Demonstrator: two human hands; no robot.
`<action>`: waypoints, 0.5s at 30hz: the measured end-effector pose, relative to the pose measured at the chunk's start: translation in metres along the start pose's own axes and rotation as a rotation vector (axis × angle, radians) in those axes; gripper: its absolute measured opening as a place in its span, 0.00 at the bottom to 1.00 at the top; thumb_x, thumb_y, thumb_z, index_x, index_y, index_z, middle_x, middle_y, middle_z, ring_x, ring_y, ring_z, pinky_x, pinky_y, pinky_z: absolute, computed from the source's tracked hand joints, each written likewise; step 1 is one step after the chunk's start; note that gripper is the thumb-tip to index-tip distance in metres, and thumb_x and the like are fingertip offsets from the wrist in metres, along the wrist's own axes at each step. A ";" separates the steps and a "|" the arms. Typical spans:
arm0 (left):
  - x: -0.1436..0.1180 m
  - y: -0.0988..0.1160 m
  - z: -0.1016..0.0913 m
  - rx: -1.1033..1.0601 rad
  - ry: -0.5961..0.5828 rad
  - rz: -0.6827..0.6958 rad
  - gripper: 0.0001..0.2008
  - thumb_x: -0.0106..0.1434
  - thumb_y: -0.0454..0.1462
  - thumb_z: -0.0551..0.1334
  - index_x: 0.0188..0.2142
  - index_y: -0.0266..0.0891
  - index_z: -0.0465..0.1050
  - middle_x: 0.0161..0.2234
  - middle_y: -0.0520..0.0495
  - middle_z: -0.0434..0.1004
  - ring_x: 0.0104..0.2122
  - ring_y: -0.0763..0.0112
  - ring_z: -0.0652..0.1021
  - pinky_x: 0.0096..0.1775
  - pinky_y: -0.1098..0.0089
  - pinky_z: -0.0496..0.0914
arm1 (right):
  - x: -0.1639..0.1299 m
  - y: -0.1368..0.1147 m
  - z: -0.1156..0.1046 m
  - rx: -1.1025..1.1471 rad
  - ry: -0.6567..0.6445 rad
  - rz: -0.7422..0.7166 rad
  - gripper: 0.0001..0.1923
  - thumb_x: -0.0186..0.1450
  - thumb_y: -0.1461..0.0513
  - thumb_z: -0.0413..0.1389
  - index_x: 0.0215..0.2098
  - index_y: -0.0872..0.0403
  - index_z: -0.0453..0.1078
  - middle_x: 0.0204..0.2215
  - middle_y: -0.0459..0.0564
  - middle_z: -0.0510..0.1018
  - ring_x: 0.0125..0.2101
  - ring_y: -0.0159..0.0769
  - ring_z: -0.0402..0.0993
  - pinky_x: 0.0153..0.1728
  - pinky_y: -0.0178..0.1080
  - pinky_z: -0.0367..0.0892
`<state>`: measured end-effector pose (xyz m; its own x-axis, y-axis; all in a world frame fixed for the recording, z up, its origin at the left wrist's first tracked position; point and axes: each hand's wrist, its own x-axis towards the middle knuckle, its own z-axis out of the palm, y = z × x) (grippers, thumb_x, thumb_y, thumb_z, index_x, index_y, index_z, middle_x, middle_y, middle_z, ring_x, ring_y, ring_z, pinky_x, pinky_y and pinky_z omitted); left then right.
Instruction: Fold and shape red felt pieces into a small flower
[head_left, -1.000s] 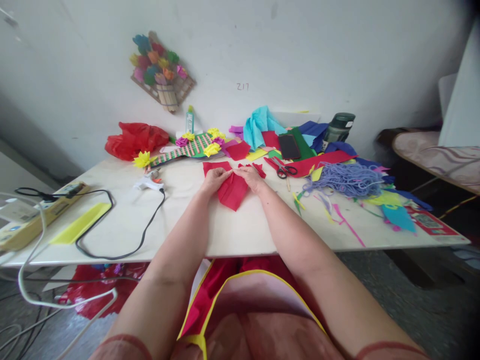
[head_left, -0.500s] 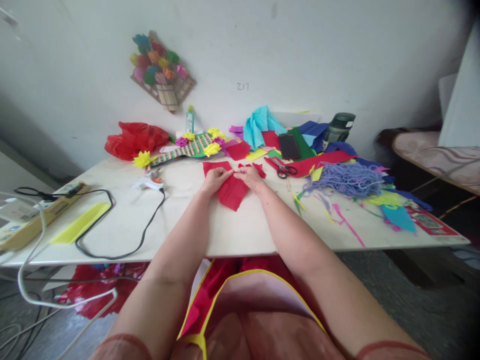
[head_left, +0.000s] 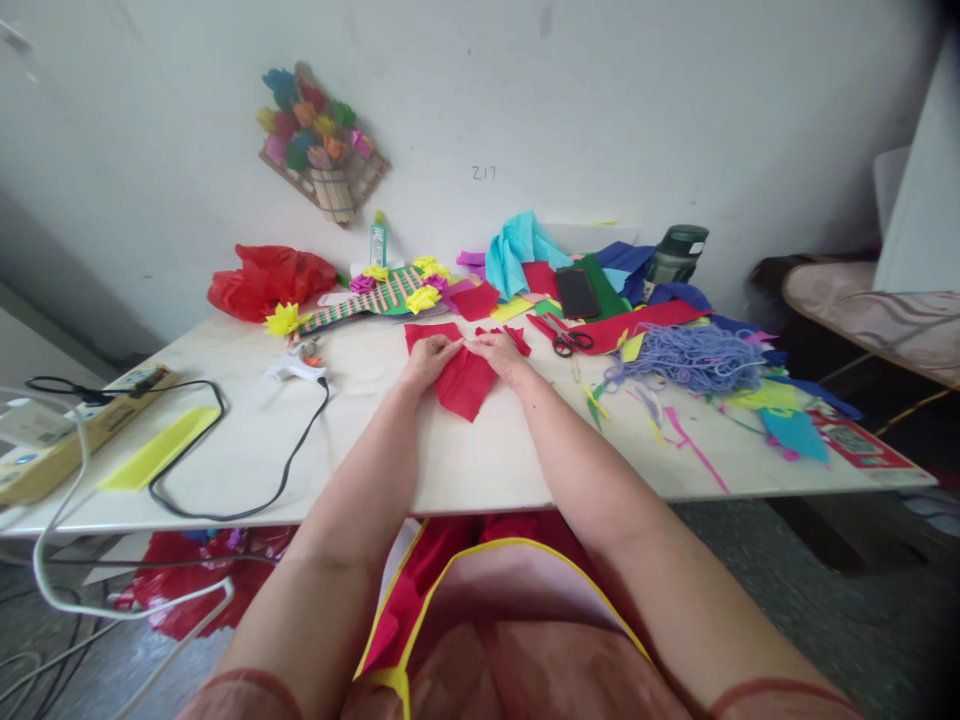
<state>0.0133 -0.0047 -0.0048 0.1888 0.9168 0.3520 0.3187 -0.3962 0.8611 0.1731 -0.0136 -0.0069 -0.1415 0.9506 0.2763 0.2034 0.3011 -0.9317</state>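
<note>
Cables come first at the far left: a yellow power strip (head_left: 45,455) with its white lead, then a flat yellow plastic strip (head_left: 159,447) and the black cord (head_left: 247,480) looping up to a white glue gun (head_left: 294,368), all well apart from my work. Behind the gun lie a crumpled red plastic bag (head_left: 270,278) and a green striped paper board with yellow and pink paper flowers (head_left: 390,288). At the middle of the white table (head_left: 465,470) my left hand (head_left: 425,360) pinches the upper left edge of the red crepe paper sheet (head_left: 465,385), fingers closed narrowly on it, and my right hand (head_left: 504,356) pinches the same edge just beside, so the fingertips nearly meet. The sheet lies flat under both hands, one corner pointing toward me. I judge the paper thin enough to tear if my two hands pull apart too hard, and a crooked fold could come from the sheet sliding on the smooth tabletop. Small red paper scraps (head_left: 517,338) touch my right hand and could get caught in the fold. Farther right sit black-handled scissors (head_left: 566,338), a dark phone (head_left: 576,293), a heap of turquoise crepe paper (head_left: 521,250), a tangle of lilac yarn (head_left: 694,358) and a dark green bottle (head_left: 675,255); none of these blocks my hands.
</note>
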 end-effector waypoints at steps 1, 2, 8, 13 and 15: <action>0.000 0.000 0.000 0.010 0.003 0.008 0.21 0.53 0.51 0.61 0.18 0.37 0.61 0.17 0.54 0.60 0.19 0.78 0.60 0.21 0.74 0.52 | 0.000 0.000 0.000 0.016 0.007 0.014 0.16 0.52 0.50 0.54 0.19 0.54 0.62 0.16 0.40 0.60 0.20 0.29 0.56 0.24 0.34 0.52; 0.000 0.000 0.000 0.019 0.008 0.016 0.22 0.53 0.52 0.61 0.17 0.37 0.59 0.16 0.55 0.58 0.19 0.79 0.59 0.21 0.74 0.52 | 0.000 0.000 0.001 0.033 0.011 0.025 0.15 0.51 0.51 0.55 0.19 0.54 0.62 0.16 0.40 0.60 0.20 0.28 0.56 0.24 0.34 0.52; -0.001 0.001 -0.002 -0.016 -0.011 -0.036 0.24 0.56 0.54 0.56 0.17 0.39 0.53 0.15 0.55 0.53 0.17 0.78 0.56 0.20 0.73 0.49 | 0.002 0.002 0.001 -0.013 0.039 -0.055 0.13 0.52 0.53 0.53 0.18 0.54 0.61 0.17 0.41 0.61 0.23 0.29 0.56 0.27 0.34 0.53; 0.001 0.001 -0.002 0.101 0.056 -0.029 0.25 0.55 0.52 0.58 0.15 0.40 0.50 0.14 0.56 0.50 0.17 0.79 0.54 0.20 0.72 0.48 | 0.003 0.001 0.000 -0.053 0.049 -0.070 0.13 0.52 0.54 0.52 0.18 0.54 0.61 0.18 0.41 0.62 0.24 0.30 0.57 0.28 0.34 0.54; 0.002 0.001 -0.002 0.109 0.071 -0.048 0.25 0.54 0.51 0.60 0.15 0.40 0.49 0.14 0.56 0.49 0.17 0.80 0.53 0.20 0.72 0.47 | 0.003 0.001 0.000 -0.055 0.051 -0.074 0.13 0.52 0.54 0.52 0.18 0.54 0.61 0.18 0.41 0.62 0.25 0.30 0.57 0.28 0.34 0.54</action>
<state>0.0123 -0.0034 -0.0029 0.1061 0.9346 0.3395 0.4256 -0.3512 0.8340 0.1725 -0.0104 -0.0071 -0.1084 0.9278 0.3569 0.2471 0.3729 -0.8944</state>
